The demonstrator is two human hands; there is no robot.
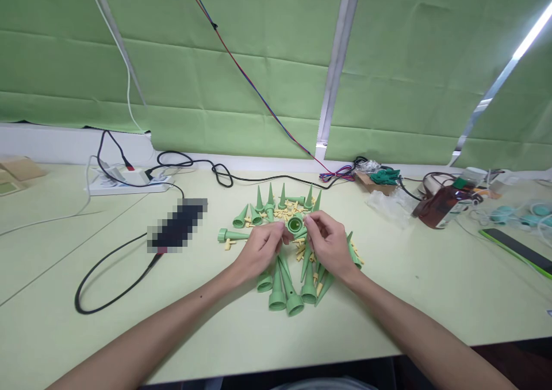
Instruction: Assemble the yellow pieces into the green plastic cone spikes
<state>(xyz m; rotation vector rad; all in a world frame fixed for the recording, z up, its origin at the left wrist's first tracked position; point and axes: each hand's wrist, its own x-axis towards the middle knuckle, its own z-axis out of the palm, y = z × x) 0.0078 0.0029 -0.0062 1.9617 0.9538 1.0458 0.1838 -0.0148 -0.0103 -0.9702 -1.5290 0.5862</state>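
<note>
**Green cone held between both hands above the pile**

The green cone [295,225] is sitting between the fingertips of both hands, its open round mouth facing the camera, just above a heap of like pieces on the pale surface [431,298].

Far to the left of the hands, a white power strip [129,181] is lying near the wall, with black cables [107,280] looping from it across the surface past a blurred dark block [177,226]. Just left of the left hand, a green T-shaped piece [230,236] is lying flat.

The left hand [259,251] is pinching the cone's left side, fingers closing on it. The right hand [330,243] is pinching its right side, thumb and forefinger meeting at the rim. Whether a small part is also sitting between those fingers is too fine to tell.

Beyond the hands, upright green spikes [271,199] are standing among scattered small beige pieces [284,209]. Below the hands, more spikes [284,289] are lying in a fan, wide ends toward the person.

Well to the right of the hands, a brown bundle of parts [442,206] and a dark flat strip [517,251] are lying on the surface.
</note>
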